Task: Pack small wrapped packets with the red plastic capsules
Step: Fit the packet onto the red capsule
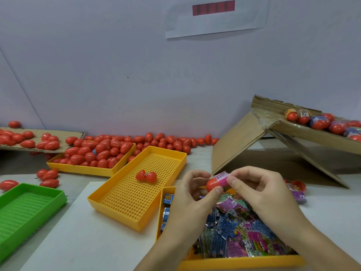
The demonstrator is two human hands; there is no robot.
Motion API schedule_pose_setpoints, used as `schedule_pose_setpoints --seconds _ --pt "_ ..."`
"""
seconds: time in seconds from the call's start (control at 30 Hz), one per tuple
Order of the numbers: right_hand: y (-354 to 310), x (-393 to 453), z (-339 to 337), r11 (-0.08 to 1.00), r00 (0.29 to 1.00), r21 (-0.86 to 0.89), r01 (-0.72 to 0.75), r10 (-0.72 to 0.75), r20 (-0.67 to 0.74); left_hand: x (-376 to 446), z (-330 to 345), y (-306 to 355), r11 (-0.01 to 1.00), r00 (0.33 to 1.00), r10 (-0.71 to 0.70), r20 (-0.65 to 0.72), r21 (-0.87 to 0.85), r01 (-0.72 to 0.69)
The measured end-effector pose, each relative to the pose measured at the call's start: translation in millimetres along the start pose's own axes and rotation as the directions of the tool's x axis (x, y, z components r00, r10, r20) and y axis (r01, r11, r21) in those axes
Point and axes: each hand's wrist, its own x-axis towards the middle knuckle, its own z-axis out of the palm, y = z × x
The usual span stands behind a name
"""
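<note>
left hand, right hand: bare, forearms unsleeved.

— What kind of place is this?
— A small packing workshop, I think: sorting trays in the centre, red capsules piled at left, cardboard box at right, on a counter.

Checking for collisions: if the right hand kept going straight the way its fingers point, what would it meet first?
The right hand points left, pinching the pink packet set in the red capsule half. Beyond these it would meet the left hand, which holds that half.
</note>
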Motion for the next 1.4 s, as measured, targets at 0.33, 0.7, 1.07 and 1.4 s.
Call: schedule_pose_setpoints --seconds 0.33,0.7,1.07,1.4 --pt "-1.8 0.7 -0.9 1.0 1.0 0.011 0.012 -0.011 -0.01 0.5 0.1 -1.8 1.0 1.0 0.0 -0.02 0.023 0.0" --pt "-1.2 0.6 -1.6 1.0 0.999 0.011 -0.001 0.001 -0.033 0.9 -0.2 -0.1 1.0 0.999 0.004 -0.04 0.031 -0.002" --pt "-0.7 1.5 -3.5 1.0 1.0 0.017 0.022 -0.022 -0.009 0.1 0.0 0.5 0.999 0.999 -0.004 -0.039 0.038 0.005" --pt "-1.5 2.0 -5.5 1.0 1.0 -0.021 0.008 -0.008 0.023 0.1 0.4 0.8 1.0 0.999 -0.006 -0.038 0.02 0.007"
